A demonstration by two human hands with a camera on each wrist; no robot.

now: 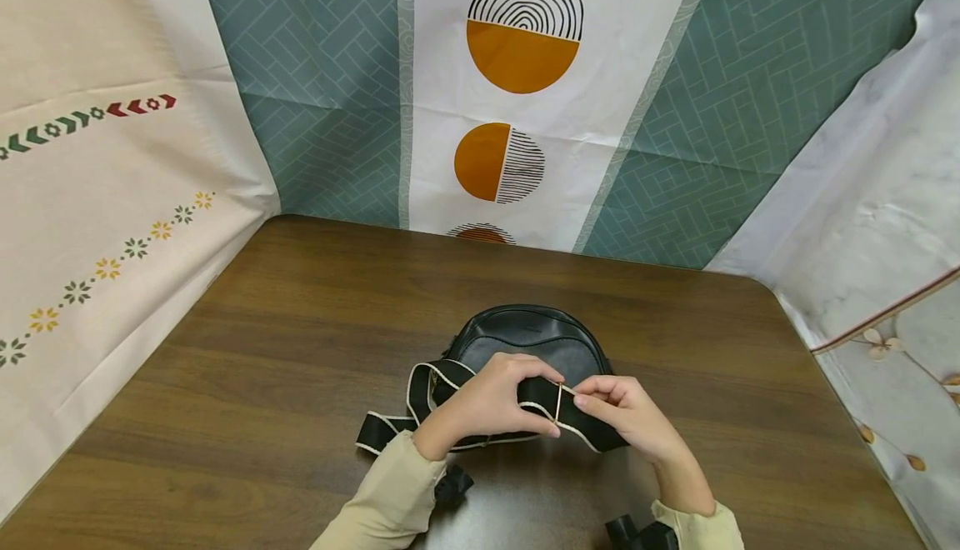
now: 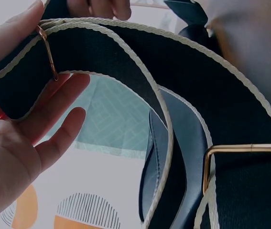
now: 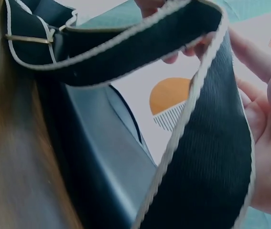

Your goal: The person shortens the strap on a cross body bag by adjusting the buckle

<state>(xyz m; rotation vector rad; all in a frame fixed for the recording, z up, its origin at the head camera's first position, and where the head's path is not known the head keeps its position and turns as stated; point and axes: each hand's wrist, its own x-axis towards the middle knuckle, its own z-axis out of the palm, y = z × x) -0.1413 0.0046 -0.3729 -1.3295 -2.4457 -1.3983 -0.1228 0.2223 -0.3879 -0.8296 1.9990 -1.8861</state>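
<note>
- A black bag (image 1: 532,340) is lying on a brown wooden table (image 1: 285,350), near the middle, just beyond a person's two hands.
- Its black strap (image 1: 596,432), edged in cream braid, is looping in front of the bag and trailing out to the left.
- The left hand (image 1: 491,396) is holding the strap between thumb and partly bent fingers, just beside a slim gold-coloured slider (image 1: 558,402); in the left wrist view, its lower fingers are spreading loosely apart.
- The right hand (image 1: 626,417) is pinching the strap between thumb and fingertips on the slider's other side, its fingers nearly closed together.
- A second gold-coloured fitting (image 2: 250,148) is sitting on the strap, well apart from the left hand.
- Pale yellow sleeves (image 1: 393,492) are covering both forearms.
- Behind the table, a teal and white cloth (image 1: 322,100) is hanging, printed with orange half-circles.
</note>
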